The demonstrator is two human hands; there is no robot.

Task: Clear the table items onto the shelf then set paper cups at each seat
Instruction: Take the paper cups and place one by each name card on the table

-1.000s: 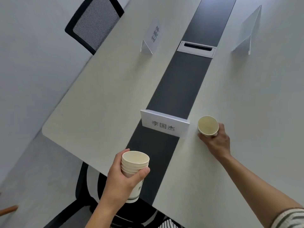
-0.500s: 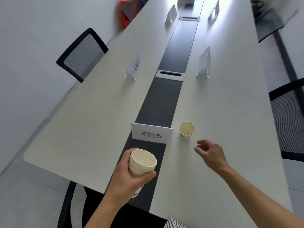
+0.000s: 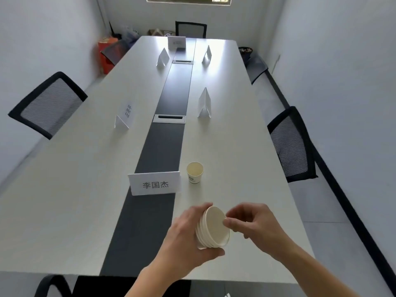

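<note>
A single paper cup [image 3: 194, 172] stands upright on the long white table [image 3: 231, 129], just right of the nearest name card [image 3: 154, 183]. My left hand [image 3: 188, 239] grips a stack of paper cups [image 3: 213, 229], tilted so the open mouth faces right. My right hand [image 3: 254, 224] pinches the rim of the top cup in that stack with thumb and forefinger. Both hands hover over the table's near end.
Several more folded name cards [image 3: 204, 103] stand along both sides of a dark centre strip [image 3: 165, 142] with cable hatches [image 3: 169, 118]. Mesh chairs sit at the left [image 3: 48, 103], right [image 3: 292, 144] and far end [image 3: 190, 28]. Boxes and bags [image 3: 109, 52] fill the far left corner.
My right hand let go of the single cup on the table and came back to the stack's rim. My left hand brought the stack right and tilted it. The view lifted along the table.
</note>
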